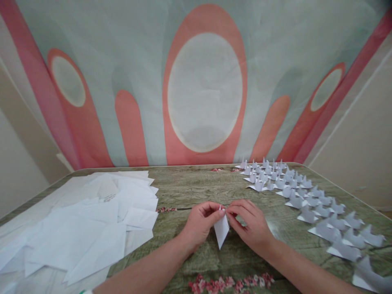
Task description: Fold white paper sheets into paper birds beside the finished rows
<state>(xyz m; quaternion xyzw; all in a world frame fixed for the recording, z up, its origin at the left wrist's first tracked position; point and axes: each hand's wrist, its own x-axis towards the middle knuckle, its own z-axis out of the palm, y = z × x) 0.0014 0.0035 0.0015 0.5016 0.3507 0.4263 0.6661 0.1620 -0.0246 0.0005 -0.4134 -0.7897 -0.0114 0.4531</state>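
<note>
A small folded white paper piece (221, 231), pointed at the bottom, hangs just above the table in the lower middle. My left hand (200, 222) pinches its top edge from the left, fingers curled. My right hand (249, 224) pinches the same top edge from the right, fingers pressed together. Both hands meet at the top of the paper, thumbs and forefingers nearly touching.
A loose pile of white paper sheets (85, 222) covers the left of the wood-patterned table (196, 183). Several finished folded paper figures (306, 200) stand in rows along the right side. A patterned cloth (202, 90) hangs behind the table.
</note>
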